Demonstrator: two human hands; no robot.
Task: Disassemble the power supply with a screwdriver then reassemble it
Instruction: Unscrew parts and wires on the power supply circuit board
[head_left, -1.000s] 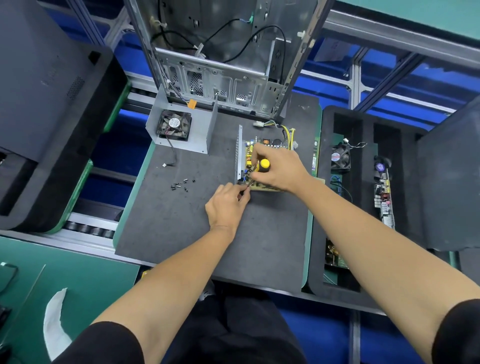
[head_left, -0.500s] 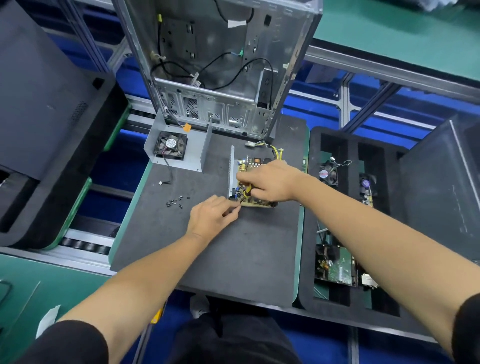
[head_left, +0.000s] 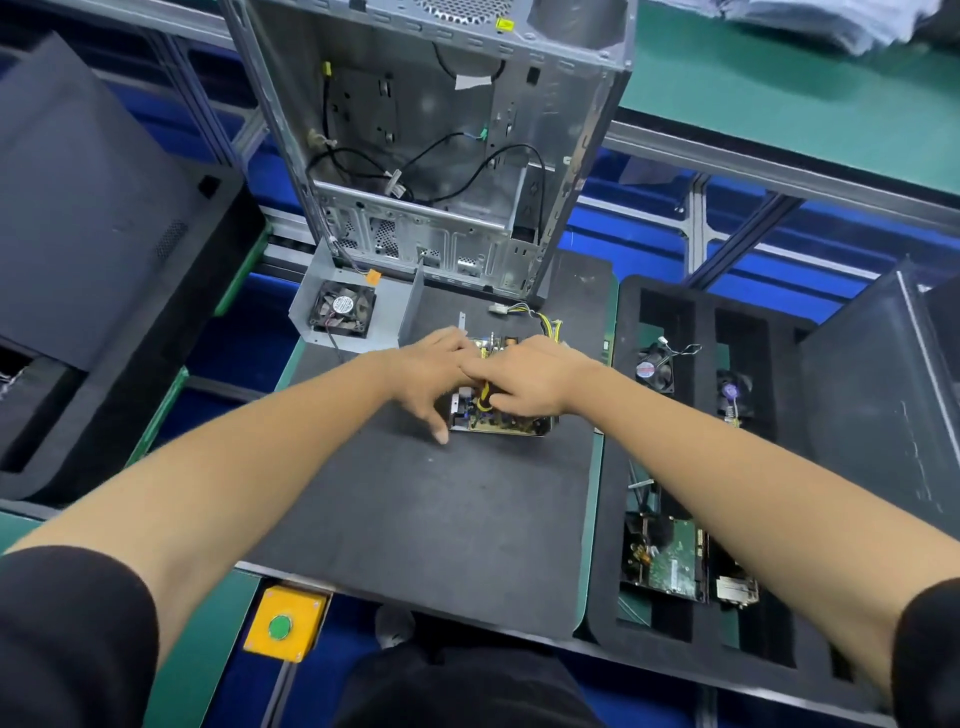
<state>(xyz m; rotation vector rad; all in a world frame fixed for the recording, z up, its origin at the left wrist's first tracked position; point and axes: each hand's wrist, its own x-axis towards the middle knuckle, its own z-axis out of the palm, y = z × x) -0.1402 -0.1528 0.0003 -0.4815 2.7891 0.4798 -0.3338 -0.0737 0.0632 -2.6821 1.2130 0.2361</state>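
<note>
- the power supply lies near the middle of the dark worktop, in front of the open computer case — its circuit board and yellow wiring are bare, with no cover over them.
- its metal cover, with the fan fixed inside, stands apart to the left at the back of the worktop, so by my reading the opening-up half of the task is at least largely done.
- the left hand rests over the left side of the power supply with fingers spread loosely and the thumb pointing down toward the worktop; i cannot tell whether it holds anything.
- the right hand is curled over the board, fingertips down among the yellow wires; whether it pinches a wire or a tool is hidden under the hand.
- no screwdriver is plainly visible here — it may be tucked beneath the right hand, but that is only a guess.
- what seems left: finishing whatever is being worked on the board, then setting the cover back over it and driving the screws home.
- a foam tray of other parts sits beside the worktop on the right.
</note>
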